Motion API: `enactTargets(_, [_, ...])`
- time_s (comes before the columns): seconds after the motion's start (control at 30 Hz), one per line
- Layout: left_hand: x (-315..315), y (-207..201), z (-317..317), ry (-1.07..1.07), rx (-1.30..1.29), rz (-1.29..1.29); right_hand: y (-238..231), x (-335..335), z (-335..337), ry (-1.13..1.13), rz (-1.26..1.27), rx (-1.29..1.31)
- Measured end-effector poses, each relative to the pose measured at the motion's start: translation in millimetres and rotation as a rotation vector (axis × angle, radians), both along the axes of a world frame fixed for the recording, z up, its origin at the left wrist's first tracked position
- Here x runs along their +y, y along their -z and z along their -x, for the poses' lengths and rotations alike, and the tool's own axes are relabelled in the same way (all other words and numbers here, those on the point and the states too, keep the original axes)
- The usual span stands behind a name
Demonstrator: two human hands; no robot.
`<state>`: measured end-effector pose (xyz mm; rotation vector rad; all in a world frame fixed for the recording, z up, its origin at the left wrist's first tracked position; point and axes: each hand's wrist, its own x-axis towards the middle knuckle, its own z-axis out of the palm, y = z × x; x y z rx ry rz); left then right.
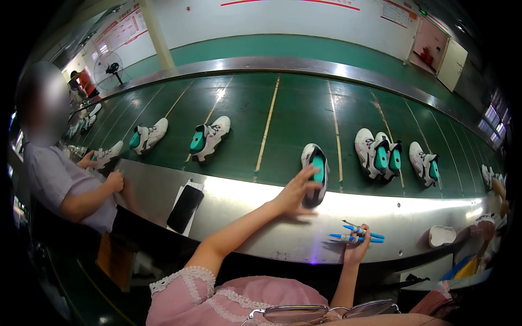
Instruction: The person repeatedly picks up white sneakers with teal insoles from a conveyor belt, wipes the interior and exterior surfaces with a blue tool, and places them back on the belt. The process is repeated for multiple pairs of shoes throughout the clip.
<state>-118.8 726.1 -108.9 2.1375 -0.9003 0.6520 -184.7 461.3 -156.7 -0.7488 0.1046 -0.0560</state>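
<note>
A white and black sneaker (pixel 310 152) with a teal last (pixel 317 161) inside it stands at the belt's near edge, in front of me. My left hand (pixel 296 191) reaches over its near end with the fingers spread. Fingertips overlap the teal last, and whether they press on it I cannot tell. Over the metal ledge, my right hand (pixel 356 249) is closed around slim blue pens (pixel 348 237). They point left, and one tool among them has a dark, thin tip.
More sneakers on teal lasts stand on the green belt (pixel 293 119), such as a pair (pixel 365 146) at right. A black phone (pixel 185 208) lies on paper on the metal ledge (pixel 244 198). A white sole-shaped piece (pixel 442 236) lies right. Co-workers (pixel 70 185) sit at both sides.
</note>
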Motion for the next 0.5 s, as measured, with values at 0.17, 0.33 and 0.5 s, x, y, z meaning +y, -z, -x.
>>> enactTargets(0.17, [8, 29, -45, -0.141, 0.054, -0.026, 17, 6, 5, 0.051, 0.079, -0.039])
enactTargets(0.33, [48, 20, -7, -0.337, 0.193, -0.068, 30, 6, 6, -0.055, 0.302, -0.068])
enactTargets(0.5, [188, 18, 15, -1.086, -0.064, 0.127, 19, 14, 4, -0.01, 0.317, 0.095])
